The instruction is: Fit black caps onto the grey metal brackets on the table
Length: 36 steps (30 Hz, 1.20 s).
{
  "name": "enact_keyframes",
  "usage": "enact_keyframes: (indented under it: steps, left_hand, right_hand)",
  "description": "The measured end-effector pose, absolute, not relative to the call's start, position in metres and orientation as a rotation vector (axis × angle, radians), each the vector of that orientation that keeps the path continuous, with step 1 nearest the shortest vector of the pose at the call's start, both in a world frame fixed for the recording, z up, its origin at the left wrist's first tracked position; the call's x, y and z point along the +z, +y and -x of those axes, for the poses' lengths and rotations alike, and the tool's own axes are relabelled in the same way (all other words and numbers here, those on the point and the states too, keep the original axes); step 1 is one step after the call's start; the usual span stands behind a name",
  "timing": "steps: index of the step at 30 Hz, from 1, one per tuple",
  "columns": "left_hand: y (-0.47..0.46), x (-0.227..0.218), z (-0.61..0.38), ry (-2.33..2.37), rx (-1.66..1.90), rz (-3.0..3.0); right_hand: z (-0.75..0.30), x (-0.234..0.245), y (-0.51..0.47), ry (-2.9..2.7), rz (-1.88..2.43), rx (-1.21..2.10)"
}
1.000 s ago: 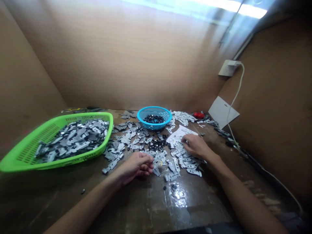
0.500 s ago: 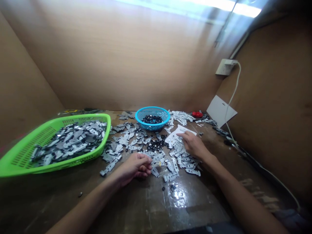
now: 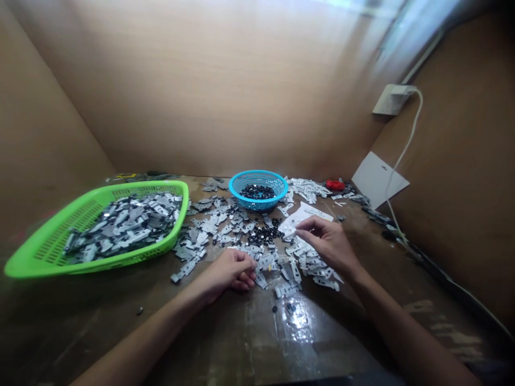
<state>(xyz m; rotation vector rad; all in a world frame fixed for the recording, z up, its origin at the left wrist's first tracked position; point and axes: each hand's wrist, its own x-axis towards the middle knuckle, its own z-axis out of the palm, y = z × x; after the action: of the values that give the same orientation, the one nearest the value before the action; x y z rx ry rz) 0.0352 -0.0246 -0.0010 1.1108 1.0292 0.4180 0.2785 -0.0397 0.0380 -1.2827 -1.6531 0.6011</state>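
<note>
My left hand (image 3: 230, 269) rests on the dark table with its fingers curled closed; what is inside them is hidden. Just right of it lie several flat grey metal plates (image 3: 292, 268). My right hand (image 3: 328, 240) is lifted slightly above that scatter, thumb and forefinger pinched on a small grey metal plate (image 3: 290, 234). A little heap of small black parts (image 3: 263, 234) sits between the two hands, farther back. A white paper sheet (image 3: 306, 213) lies under the plates behind my right hand.
A green basket (image 3: 48, 246) full of grey plates stands at the left. A small blue basket (image 3: 258, 188) of black parts stands at the back. A red object (image 3: 335, 185), a white card (image 3: 378, 179), a wall socket (image 3: 390, 99) with a white cable lie right.
My right hand has risen from the pile, pinching one plate. My left hand has stayed curled in place. The camera has shifted a little.
</note>
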Motion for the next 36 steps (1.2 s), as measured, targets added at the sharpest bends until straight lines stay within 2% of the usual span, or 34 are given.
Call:
enact_keyframes:
  steps: [4, 6, 24, 36]
  left_hand:
    - [-0.025, -0.003, -0.035, 1.026, 0.411, -1.130]
    - [-0.025, -0.004, -0.035, 1.020, 0.408, -1.137]
    - [-0.024, -0.007, -0.033, 0.988, 0.405, -1.151]
    - [-0.024, -0.007, -0.032, 0.970, 0.405, -1.140]
  right_hand:
    - [-0.269, 0.029, -0.042, -1.457, 1.214, 1.170]
    - [-0.264, 0.024, -0.043, -1.381, 1.192, 1.291]
    - [-0.244, 0.005, -0.045, -1.371, 1.276, 1.194]
    - [-0.238, 0.006, -0.048, -1.309, 1.292, 1.278]
